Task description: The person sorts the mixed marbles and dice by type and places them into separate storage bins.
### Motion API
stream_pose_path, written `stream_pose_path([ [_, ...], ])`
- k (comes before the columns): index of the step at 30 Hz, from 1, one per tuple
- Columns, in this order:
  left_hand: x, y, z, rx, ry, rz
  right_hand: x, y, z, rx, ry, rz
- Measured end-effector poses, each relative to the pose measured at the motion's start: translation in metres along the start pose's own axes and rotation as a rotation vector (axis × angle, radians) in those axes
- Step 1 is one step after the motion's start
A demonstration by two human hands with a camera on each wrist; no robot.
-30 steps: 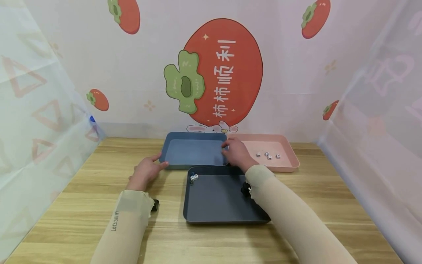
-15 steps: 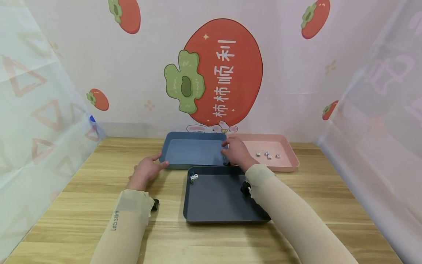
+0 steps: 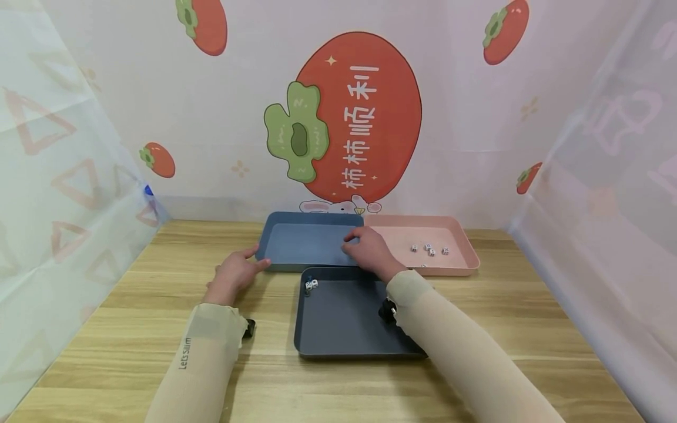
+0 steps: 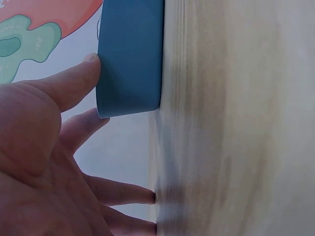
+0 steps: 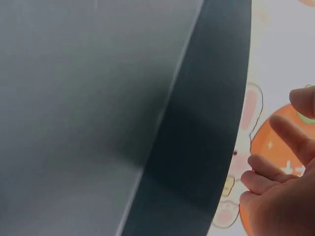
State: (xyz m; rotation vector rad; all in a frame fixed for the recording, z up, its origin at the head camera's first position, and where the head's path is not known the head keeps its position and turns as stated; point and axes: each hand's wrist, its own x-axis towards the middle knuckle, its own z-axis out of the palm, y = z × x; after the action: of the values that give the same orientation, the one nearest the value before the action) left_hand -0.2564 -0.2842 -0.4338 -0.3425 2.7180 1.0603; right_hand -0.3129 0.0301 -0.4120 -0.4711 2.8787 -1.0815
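Observation:
My left hand (image 3: 235, 275) touches the left end of the blue tray (image 3: 296, 217) in the head view. In the left wrist view its thumb and index finger meet the tray's rim at a corner, and two other fingertips touch the tabletop. My right hand (image 3: 370, 249) hovers over the blue tray's right end, fingers bent. The right wrist view shows its thumb and fingers apart, with nothing seen between them. White dice (image 3: 312, 284) lie in the far left corner of the dark grey tray (image 3: 349, 329). Whatever lies beneath my right hand is hidden.
Beside the blue tray stands a pink tray (image 3: 460, 229) holding several white dice (image 3: 431, 252). The trays stand on a wood-grain table (image 3: 148, 282). Behind it hangs a printed backdrop (image 3: 449, 117), with cloth walls at both sides.
My right hand has moved slightly left and nearer to me, from the blue tray's right rim to over its inside. My left hand, the trays and the visible dice stay put.

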Motion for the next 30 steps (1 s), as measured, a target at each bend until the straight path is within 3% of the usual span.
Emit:
stream_pose_path([
  [5, 0.000, 0.000, 0.001, 0.000, 0.001, -0.001, -0.005, -0.007, 0.012, -0.008, -0.038, -0.075],
  [9, 0.000, 0.001, 0.001, 0.003, 0.006, -0.004, -0.011, -0.013, 0.020, -0.040, -0.120, -0.131],
  [16, 0.000, 0.002, 0.001, 0.011, 0.011, -0.003, -0.021, -0.022, 0.037, -0.233, -0.264, -0.306],
  [21, -0.001, 0.001, 0.001, 0.010, 0.005, -0.002, -0.028, -0.030, 0.047, -0.382, -0.318, -0.425],
  [30, -0.001, 0.001, 0.001, 0.008, 0.004, 0.001, -0.031, -0.035, 0.054, -0.469, -0.346, -0.452],
])
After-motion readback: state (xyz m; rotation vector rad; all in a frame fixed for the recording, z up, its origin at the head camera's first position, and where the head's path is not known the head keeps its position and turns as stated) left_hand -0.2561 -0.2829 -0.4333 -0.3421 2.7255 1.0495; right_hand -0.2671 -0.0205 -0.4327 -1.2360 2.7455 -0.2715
